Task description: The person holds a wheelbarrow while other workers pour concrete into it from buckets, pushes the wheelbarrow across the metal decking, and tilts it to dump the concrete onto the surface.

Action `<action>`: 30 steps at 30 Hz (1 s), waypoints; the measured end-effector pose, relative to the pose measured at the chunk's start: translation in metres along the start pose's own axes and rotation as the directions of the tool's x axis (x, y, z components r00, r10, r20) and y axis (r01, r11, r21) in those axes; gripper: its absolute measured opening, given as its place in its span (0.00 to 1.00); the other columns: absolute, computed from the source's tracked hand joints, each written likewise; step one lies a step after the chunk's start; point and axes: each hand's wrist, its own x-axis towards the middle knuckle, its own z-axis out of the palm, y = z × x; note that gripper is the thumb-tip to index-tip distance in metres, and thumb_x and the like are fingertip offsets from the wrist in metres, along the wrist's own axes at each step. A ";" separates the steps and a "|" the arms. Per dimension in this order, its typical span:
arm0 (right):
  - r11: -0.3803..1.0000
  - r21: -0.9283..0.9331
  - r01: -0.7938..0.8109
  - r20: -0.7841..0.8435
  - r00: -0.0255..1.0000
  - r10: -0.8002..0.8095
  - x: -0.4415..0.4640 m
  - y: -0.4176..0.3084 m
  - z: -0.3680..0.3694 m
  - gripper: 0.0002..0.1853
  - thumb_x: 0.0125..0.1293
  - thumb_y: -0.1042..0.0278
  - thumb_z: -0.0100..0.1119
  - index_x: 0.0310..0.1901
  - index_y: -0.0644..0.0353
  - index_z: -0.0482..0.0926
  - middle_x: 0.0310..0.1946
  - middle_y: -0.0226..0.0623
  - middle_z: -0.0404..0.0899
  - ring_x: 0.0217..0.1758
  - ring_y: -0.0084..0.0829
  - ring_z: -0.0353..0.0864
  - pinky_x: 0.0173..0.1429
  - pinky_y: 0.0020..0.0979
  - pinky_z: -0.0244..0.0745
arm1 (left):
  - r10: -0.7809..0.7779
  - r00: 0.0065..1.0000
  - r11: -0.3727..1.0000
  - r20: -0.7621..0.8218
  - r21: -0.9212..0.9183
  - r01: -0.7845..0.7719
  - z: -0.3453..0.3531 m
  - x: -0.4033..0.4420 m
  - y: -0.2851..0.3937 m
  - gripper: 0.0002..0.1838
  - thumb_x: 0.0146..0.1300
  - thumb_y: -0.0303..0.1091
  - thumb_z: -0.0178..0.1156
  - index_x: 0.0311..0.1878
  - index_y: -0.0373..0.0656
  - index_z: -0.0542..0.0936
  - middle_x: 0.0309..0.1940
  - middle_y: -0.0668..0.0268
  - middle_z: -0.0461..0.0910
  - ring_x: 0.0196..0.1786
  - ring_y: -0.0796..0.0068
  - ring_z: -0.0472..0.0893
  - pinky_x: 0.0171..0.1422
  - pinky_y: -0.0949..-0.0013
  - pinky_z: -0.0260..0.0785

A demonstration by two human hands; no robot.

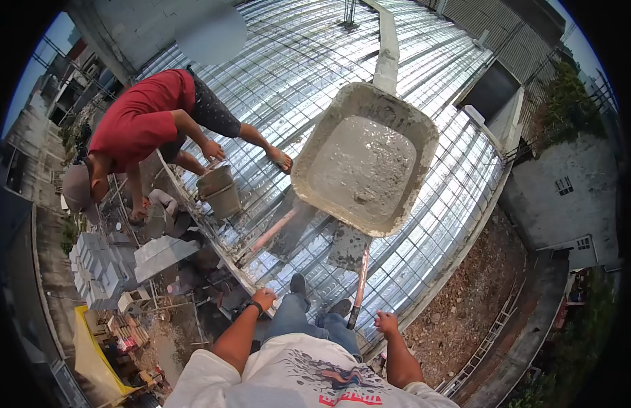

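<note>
Straight ahead in the head view, a tray (306, 163) of wet concrete (363, 160) sits over steel mesh (451, 204), apart from the right hand (386, 323), loosely spread and empty near a reddish handle (362, 275); the left hand (264, 298) curls, how tightly I cannot tell.

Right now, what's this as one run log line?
left hand: nothing seen held | right hand: nothing seen held | tub: wet cement inside, neither hand touching | bucket: beside co-worker
</note>
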 end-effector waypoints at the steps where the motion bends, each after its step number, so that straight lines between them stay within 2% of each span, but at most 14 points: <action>1: 1.000 -0.002 -0.007 -0.003 1.000 0.007 0.001 -0.002 0.006 0.14 0.66 0.57 0.63 0.40 0.59 0.73 0.23 0.34 0.77 0.19 0.25 0.73 0.18 0.28 0.62 | -0.003 1.000 1.000 0.008 0.008 0.003 -0.006 0.003 -0.002 0.18 0.53 0.45 0.67 0.40 0.40 0.84 0.36 0.58 0.85 0.42 0.63 0.83 0.51 0.61 0.74; 2: 1.000 0.000 -0.014 -0.007 1.000 0.014 0.003 -0.005 0.012 0.15 0.66 0.57 0.63 0.41 0.60 0.73 0.23 0.35 0.77 0.18 0.26 0.73 0.18 0.29 0.62 | -0.031 0.999 0.999 0.013 0.028 0.031 -0.010 0.004 -0.003 0.18 0.53 0.44 0.67 0.42 0.42 0.85 0.42 0.57 0.85 0.48 0.61 0.82 0.55 0.60 0.73; 6: 0.998 -0.055 0.008 -0.028 1.000 -0.010 0.003 -0.023 0.034 0.15 0.66 0.57 0.64 0.43 0.60 0.73 0.23 0.35 0.77 0.18 0.26 0.74 0.19 0.30 0.65 | -0.069 0.997 0.998 0.028 0.004 0.069 -0.032 0.001 0.005 0.19 0.54 0.45 0.67 0.43 0.43 0.84 0.45 0.56 0.84 0.51 0.58 0.82 0.57 0.61 0.72; 9: 0.997 -0.065 0.051 0.005 0.999 -0.051 0.003 -0.027 0.044 0.16 0.67 0.55 0.63 0.41 0.59 0.74 0.25 0.35 0.78 0.19 0.26 0.75 0.20 0.29 0.67 | -0.045 0.999 0.998 0.003 0.055 0.044 -0.041 0.010 -0.001 0.19 0.54 0.46 0.66 0.44 0.42 0.84 0.44 0.55 0.84 0.50 0.57 0.82 0.56 0.61 0.72; 15: 0.995 -0.070 0.075 0.012 0.997 -0.074 -0.002 -0.045 0.066 0.15 0.67 0.55 0.62 0.41 0.60 0.76 0.26 0.33 0.79 0.21 0.24 0.76 0.20 0.26 0.66 | -0.031 0.999 0.999 0.008 0.011 0.031 -0.054 0.027 -0.008 0.19 0.54 0.46 0.66 0.43 0.41 0.83 0.42 0.54 0.85 0.48 0.57 0.83 0.55 0.62 0.73; 18: 0.993 -0.096 0.075 -0.001 0.997 -0.075 -0.003 -0.043 0.072 0.16 0.67 0.55 0.63 0.42 0.60 0.76 0.26 0.33 0.79 0.21 0.23 0.76 0.21 0.26 0.66 | 0.054 0.997 0.997 -0.050 0.054 -0.051 -0.054 0.034 -0.009 0.11 0.57 0.36 0.65 0.39 0.39 0.82 0.29 0.64 0.83 0.28 0.75 0.82 0.34 0.69 0.75; 21: 0.993 -0.080 0.091 -0.001 0.996 -0.091 -0.012 -0.038 0.070 0.16 0.67 0.55 0.62 0.42 0.61 0.76 0.26 0.32 0.79 0.22 0.23 0.76 0.21 0.26 0.67 | -0.019 1.000 0.996 0.000 -0.092 0.019 -0.058 0.028 0.008 0.10 0.57 0.34 0.65 0.40 0.39 0.82 0.29 0.65 0.83 0.28 0.75 0.82 0.33 0.68 0.75; 22: 0.992 -0.082 0.097 0.008 0.995 -0.096 -0.009 -0.033 0.069 0.16 0.67 0.55 0.63 0.42 0.61 0.76 0.26 0.33 0.79 0.22 0.23 0.76 0.21 0.26 0.66 | 0.044 0.998 0.998 -0.047 -0.032 -0.046 -0.055 0.034 0.004 0.11 0.56 0.33 0.66 0.40 0.39 0.82 0.29 0.64 0.83 0.29 0.74 0.83 0.32 0.68 0.75; 25: 0.992 -0.075 0.097 0.008 0.995 -0.097 0.002 -0.019 0.067 0.16 0.66 0.56 0.64 0.41 0.62 0.76 0.26 0.33 0.78 0.21 0.24 0.75 0.20 0.26 0.66 | -0.044 0.999 0.992 -0.012 -0.119 0.042 -0.058 0.025 0.019 0.12 0.55 0.35 0.67 0.40 0.39 0.83 0.33 0.61 0.84 0.31 0.74 0.83 0.38 0.67 0.76; 26: 0.995 -0.053 0.086 0.010 0.996 -0.085 0.001 -0.015 0.067 0.16 0.65 0.56 0.64 0.40 0.62 0.76 0.25 0.33 0.78 0.20 0.24 0.75 0.20 0.27 0.66 | -0.036 0.999 0.984 0.003 -0.173 0.036 -0.060 0.023 0.023 0.12 0.55 0.35 0.68 0.40 0.38 0.82 0.32 0.63 0.84 0.31 0.75 0.83 0.36 0.67 0.75; 30: 0.995 -0.079 0.067 -0.037 0.997 -0.070 0.013 0.012 0.065 0.16 0.65 0.57 0.65 0.39 0.63 0.76 0.23 0.33 0.77 0.19 0.25 0.75 0.20 0.28 0.66 | -0.007 1.000 1.000 0.005 -0.001 0.007 -0.067 0.029 0.021 0.13 0.56 0.36 0.67 0.39 0.38 0.82 0.32 0.63 0.84 0.32 0.74 0.83 0.36 0.66 0.75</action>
